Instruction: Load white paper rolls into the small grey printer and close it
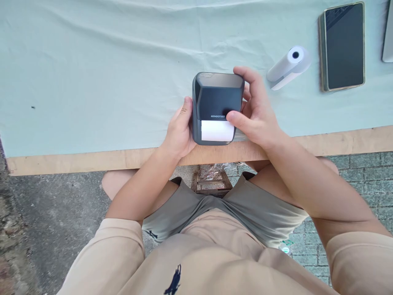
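A dark label printer (218, 102) marked NIIMBOT is held between my two hands over the table's near edge. White paper (217, 130) shows across its lower front. My left hand (180, 129) grips the printer's left side, thumb along the edge and the other fingers hidden beneath. On the right side, my right hand (256, 108) has its thumb on the front by the paper and its index finger at the top corner. Some of its fingers are tucked behind the printer. Right of that hand lies a white paper roll (284, 67) with a loose end.
A pale green cloth (107, 82) covers the table, with a bare wooden strip (76, 162) along the near edge. At the upper right lies a smartphone (345, 47) on a thicker dark object. Part of a grey device (389, 39) shows at the right border.
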`<state>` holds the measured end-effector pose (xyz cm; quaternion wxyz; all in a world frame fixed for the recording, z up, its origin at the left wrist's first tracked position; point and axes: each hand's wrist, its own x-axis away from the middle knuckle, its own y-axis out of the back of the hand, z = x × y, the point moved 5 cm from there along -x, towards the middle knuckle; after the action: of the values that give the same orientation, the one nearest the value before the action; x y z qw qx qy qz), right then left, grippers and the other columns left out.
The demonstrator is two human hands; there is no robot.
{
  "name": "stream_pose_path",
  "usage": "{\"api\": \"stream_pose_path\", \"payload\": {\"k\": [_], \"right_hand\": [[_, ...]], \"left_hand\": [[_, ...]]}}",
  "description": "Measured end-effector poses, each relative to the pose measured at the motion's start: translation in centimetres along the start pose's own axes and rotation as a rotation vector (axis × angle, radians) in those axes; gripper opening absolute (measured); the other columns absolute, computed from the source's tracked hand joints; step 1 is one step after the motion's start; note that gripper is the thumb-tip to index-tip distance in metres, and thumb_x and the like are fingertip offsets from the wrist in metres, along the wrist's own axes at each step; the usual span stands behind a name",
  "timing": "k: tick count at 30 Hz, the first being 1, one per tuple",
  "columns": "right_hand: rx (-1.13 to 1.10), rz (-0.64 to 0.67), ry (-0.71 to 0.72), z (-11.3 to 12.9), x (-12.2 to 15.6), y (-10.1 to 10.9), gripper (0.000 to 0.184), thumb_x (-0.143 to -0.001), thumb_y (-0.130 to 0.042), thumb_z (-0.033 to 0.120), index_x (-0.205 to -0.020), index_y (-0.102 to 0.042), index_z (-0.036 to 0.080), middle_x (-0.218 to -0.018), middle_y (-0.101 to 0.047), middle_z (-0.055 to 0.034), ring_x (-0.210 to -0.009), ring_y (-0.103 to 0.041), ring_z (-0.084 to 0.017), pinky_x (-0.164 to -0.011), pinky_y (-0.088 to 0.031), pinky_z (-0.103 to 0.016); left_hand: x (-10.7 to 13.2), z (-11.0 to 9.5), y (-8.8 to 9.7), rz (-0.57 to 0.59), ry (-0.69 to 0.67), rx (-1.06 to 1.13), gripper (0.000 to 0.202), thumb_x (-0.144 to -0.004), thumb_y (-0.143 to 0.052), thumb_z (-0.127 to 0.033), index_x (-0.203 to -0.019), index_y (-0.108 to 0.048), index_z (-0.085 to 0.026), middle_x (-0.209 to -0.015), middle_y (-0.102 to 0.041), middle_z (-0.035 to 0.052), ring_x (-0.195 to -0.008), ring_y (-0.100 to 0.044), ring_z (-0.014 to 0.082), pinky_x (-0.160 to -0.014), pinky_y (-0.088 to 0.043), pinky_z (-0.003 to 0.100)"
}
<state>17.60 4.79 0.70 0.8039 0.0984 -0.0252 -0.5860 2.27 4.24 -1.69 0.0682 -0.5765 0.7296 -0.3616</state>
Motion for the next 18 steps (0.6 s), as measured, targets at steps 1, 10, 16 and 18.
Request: {"api": "stream_pose_path", "payload": {"k": [1,10,16,18], "right_hand": [[0.018,0.008,0.022,0.0,0.1,-0.1,0.079,-0.078,-0.071,0.059,-0.142,-0.029,0.039,-0.128,-0.052,-0.0029,-0.113,-0.06,-0.021,-0.083,-0.06,-0.032],[0.205,0.044,0.135,1.8,0.1,-1.0,0.101,-0.075,-0.073,0.055,-0.15,-0.006,0.042,-0.158,-0.022,-0.0034,-0.128,-0.051,-0.027,-0.101,-0.055,-0.045],[0.444,-0.091,0.198,3.1,-0.6,-0.4,0.089,-0.078,-0.07,0.048,-0.147,-0.014,0.042,-0.159,-0.019,-0.0006,-0.144,-0.032,-0.031,-0.116,-0.041,-0.053],[0.474,-0.053,0.24,3.4,-0.3,-0.8,0.094,-0.076,-0.074,0.045,-0.148,-0.013,0.042,-0.157,-0.022,-0.0024,-0.144,-0.032,-0.031,-0.117,-0.04,-0.053]], "left_hand": [[0.0,0.0,0.0,0.002,-0.007,-0.001,0.044,-0.099,-0.034,-0.047,-0.107,-0.069,-0.022,-0.119,-0.073,0.0009,-0.138,-0.052,0.0244,-0.111,-0.052,0.041],[0.0,-0.2,-0.1,0.003,-0.067,-0.033,0.042,-0.1,-0.034,-0.045,-0.106,-0.069,-0.022,-0.114,-0.074,-0.0001,-0.144,-0.045,0.0224,-0.112,-0.05,0.038],[0.3,-0.2,-0.6,0.03,-0.049,-0.075,0.04,-0.1,-0.035,-0.045,-0.11,-0.066,-0.021,-0.116,-0.072,0.0013,-0.139,-0.051,0.0244,-0.113,-0.048,0.042],[0.3,-0.2,-0.4,0.02,-0.046,-0.068,0.042,-0.1,-0.035,-0.046,-0.11,-0.067,-0.021,-0.116,-0.072,0.0016,-0.136,-0.053,0.0251,-0.114,-0.048,0.043]]}}
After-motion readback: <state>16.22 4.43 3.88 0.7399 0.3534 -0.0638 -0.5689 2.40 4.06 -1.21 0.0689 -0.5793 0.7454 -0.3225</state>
